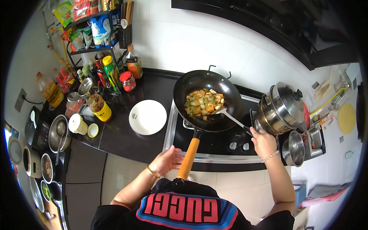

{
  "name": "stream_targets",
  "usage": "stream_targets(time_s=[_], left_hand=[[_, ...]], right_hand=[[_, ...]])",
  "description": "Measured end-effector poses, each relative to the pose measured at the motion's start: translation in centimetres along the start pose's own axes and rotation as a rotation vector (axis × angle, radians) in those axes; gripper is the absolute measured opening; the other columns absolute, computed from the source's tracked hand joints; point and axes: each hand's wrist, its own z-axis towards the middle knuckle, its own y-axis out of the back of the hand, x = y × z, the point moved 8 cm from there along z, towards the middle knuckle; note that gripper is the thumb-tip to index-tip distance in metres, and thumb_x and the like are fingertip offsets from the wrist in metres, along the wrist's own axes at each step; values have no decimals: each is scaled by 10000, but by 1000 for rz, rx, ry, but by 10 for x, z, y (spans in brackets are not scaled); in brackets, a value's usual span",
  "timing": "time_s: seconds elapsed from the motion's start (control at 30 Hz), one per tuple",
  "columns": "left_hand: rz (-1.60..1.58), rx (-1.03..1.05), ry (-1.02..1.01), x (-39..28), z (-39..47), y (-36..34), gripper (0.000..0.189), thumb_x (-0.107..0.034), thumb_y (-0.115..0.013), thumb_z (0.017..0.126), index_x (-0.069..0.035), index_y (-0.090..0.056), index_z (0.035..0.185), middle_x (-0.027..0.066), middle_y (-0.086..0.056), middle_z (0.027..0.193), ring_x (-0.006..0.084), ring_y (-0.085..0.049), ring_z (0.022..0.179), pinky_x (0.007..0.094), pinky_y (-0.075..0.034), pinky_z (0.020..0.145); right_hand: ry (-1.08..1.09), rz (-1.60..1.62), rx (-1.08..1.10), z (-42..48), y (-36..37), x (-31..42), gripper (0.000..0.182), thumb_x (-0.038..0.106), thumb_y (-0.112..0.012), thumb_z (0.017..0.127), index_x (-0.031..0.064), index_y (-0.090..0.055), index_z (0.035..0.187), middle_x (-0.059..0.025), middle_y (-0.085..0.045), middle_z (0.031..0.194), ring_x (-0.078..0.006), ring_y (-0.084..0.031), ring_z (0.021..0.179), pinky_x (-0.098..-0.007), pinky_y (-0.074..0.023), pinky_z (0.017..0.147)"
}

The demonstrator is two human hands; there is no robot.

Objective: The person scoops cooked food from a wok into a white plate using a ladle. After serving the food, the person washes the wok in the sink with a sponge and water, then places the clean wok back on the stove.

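A black wok with a wooden handle sits on the gas stove. Chopped vegetables and browned tofu-like pieces lie in its bottom. My right hand grips the dark handle of a metal spatula, whose blade rests among the food at the wok's right side. My left hand is just left of the wooden handle, fingers apart and holding nothing; its fingertips come close to the handle. Left of the stove, a white bowl stands on the dark countertop with nothing in it.
A stacked metal steamer pot stands right of the wok, and a metal basin sits nearer. Jars, including a yellow-labelled sauce jar, and bottles crowd the left counter below a spice rack. A range hood hangs above.
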Motion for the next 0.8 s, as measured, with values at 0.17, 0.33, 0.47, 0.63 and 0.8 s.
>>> stream_targets(time_s=[0.17, 0.33, 0.47, 0.63, 0.8], left_hand=[[70, 124, 90, 20, -11, -56, 461, -247, -538, 851, -31, -333, 1203, 122, -529, 966, 205, -574, 843, 326, -508, 691], [39, 68, 91, 26, -11, -61, 440, -149, -573, 810, -30, -368, 1180, 41, -459, 779, 103, -471, 590, 226, -421, 515], [47, 34, 40, 22, -10, -68, 492, -138, -577, 790, 23, -349, 1195, 53, -464, 777, 95, -457, 561, 210, -409, 473], [51, -12, -1, 24, -10, -62, 488, -154, -578, 785, 36, -367, 1182, 50, -472, 771, 89, -460, 557, 192, -412, 471], [-38, -21, -58, 31, -7, -57, 513, -375, -456, 862, 18, -396, 1188, 70, -517, 778, 109, -514, 584, 198, -449, 504]], right_hand=[[43, 242, 67, -11, -30, -18, 394, 109, -591, 739, 84, -533, 1128, -150, -554, 769, -320, -566, 714, -387, -471, 645], [-86, 903, 392, -17, -66, -39, 453, 154, -598, 796, 71, -462, 1220, -94, -587, 753, -163, -551, 644, -262, -454, 648], [-159, 872, 202, -8, -113, -95, 388, 141, -590, 800, 41, -494, 1162, -63, -606, 756, -133, -571, 663, -254, -471, 651], [355, 427, -213, -14, -225, -47, 216, 84, -600, 721, 47, -586, 934, -183, -592, 856, -287, -592, 754, -341, -461, 738], [202, 486, 175, 1, -303, -59, 171, 157, -503, 754, 13, -591, 723, -163, -607, 768, -313, -590, 722, -372, -479, 662]])
